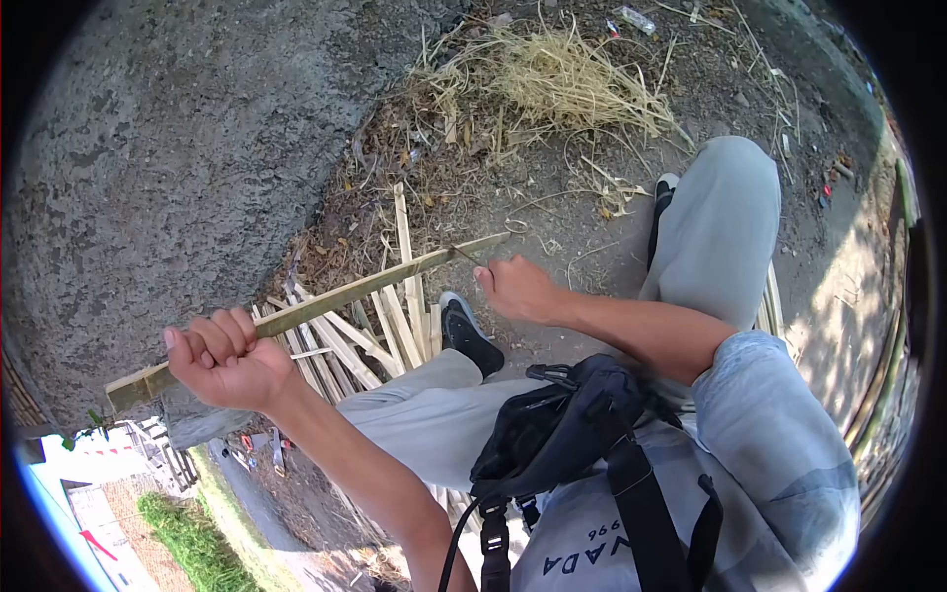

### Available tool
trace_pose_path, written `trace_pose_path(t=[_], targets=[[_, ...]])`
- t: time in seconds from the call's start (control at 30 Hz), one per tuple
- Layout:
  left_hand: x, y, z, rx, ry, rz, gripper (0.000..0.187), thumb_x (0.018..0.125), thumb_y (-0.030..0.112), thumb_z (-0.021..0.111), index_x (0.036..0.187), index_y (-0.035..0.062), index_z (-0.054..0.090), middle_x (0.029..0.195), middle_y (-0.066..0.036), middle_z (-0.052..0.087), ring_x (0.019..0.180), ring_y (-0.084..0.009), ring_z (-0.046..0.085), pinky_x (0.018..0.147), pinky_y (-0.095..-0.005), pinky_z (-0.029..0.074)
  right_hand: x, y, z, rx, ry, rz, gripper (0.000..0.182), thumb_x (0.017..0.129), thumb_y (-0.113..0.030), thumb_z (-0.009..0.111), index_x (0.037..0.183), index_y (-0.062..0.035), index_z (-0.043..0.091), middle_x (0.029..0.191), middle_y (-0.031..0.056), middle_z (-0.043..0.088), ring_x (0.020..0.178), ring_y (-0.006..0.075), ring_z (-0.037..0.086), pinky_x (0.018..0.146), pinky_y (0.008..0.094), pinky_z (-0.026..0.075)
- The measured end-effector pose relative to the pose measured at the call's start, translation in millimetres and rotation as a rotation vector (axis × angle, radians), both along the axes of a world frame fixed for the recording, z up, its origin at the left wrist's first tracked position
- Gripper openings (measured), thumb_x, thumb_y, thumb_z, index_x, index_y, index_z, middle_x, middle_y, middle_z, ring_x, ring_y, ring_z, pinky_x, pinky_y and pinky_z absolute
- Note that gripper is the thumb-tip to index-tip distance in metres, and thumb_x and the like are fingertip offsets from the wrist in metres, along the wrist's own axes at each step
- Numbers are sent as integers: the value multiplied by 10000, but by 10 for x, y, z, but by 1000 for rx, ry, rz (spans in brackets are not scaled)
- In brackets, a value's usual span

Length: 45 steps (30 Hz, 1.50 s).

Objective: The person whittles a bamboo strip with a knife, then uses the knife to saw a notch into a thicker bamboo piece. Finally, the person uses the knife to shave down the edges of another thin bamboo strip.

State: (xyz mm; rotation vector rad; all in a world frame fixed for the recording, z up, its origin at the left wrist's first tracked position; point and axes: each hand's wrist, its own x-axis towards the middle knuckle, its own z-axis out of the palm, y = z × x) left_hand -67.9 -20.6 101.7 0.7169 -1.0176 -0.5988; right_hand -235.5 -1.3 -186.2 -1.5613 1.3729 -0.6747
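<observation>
My left hand (225,360) is closed round a long bamboo strip (340,296) near its wide end. From there the strip slants up to the right, its tip pointing past my right hand (520,289). That hand is a fist beside the strip's narrow part, with the thumb extended. A thin dark blade (465,256) sticks out of it and crosses the strip; its handle is hidden in my fingers. Below the strip lies a pile of split bamboo pieces (330,345), some partly covered by my leg.
A heap of pale shavings (567,79) lies on the dirt ahead. A rough concrete slab (197,148) fills the left. My dark shoe (469,331) is beside the bamboo pile, and a black bag (562,424) hangs at my front. Long poles (878,385) lie at the right.
</observation>
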Motion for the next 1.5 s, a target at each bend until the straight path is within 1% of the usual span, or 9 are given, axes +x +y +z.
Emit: trace_pose_path(t=[0.23,0.37,0.57,0.67,0.77,0.97,1.13,1.4,1.5], targets=[[250,80,-29,-1,47,46,479,925,209,504,560,184,195,458,39,177,408,-72,107,401,-259,113,71,174,666,-122,-57,120,459,965,-359,405,911,32,640,687,302,610,704,501,613,713,557,508],[306,131,-48,-1,39,65,478,927,197,494,558,183,190,459,37,174,408,-75,105,404,-269,104,76,24,-277,45,83,-8,419,967,-346,417,884,15,613,668,310,588,699,518,589,707,569,484],[358,134,-76,-14,61,18,472,924,202,508,560,188,206,465,36,171,419,-77,113,407,-271,120,112,179,381,-41,6,3,467,966,-338,403,847,32,662,752,326,617,757,500,619,761,544,505],[322,119,-67,-13,44,58,494,921,209,510,551,185,183,455,36,168,409,-74,95,399,-275,100,192,164,170,69,-33,-124,457,966,-333,403,850,30,655,743,330,611,754,502,616,759,552,499],[340,182,-78,-30,43,-7,491,921,206,509,553,185,184,457,35,172,412,-73,92,399,-276,99,30,-38,-376,109,97,-1,431,970,-343,403,903,15,632,721,322,604,742,511,600,730,565,482],[341,161,-102,-32,73,41,486,918,192,513,558,185,187,458,35,175,415,-78,92,401,-269,102,212,177,486,-92,-87,39,467,963,-342,417,852,58,632,690,318,602,731,498,614,723,546,506],[441,275,-114,-27,65,12,486,921,197,510,556,183,190,462,35,180,417,-75,98,404,-270,107,182,-54,-395,57,40,-52,437,958,-323,418,875,61,610,685,323,595,717,502,608,729,549,497],[367,304,-159,-11,73,72,490,912,194,524,556,187,188,462,36,178,413,-75,106,408,-267,107,267,119,367,-14,-90,-44,481,950,-328,422,809,73,649,748,337,609,747,495,619,763,555,502],[412,351,-124,-15,66,60,478,922,207,503,559,185,193,463,35,175,409,-76,105,407,-266,110,83,-137,-606,111,112,18,453,957,-343,415,850,47,619,707,330,596,722,514,600,753,570,485]])
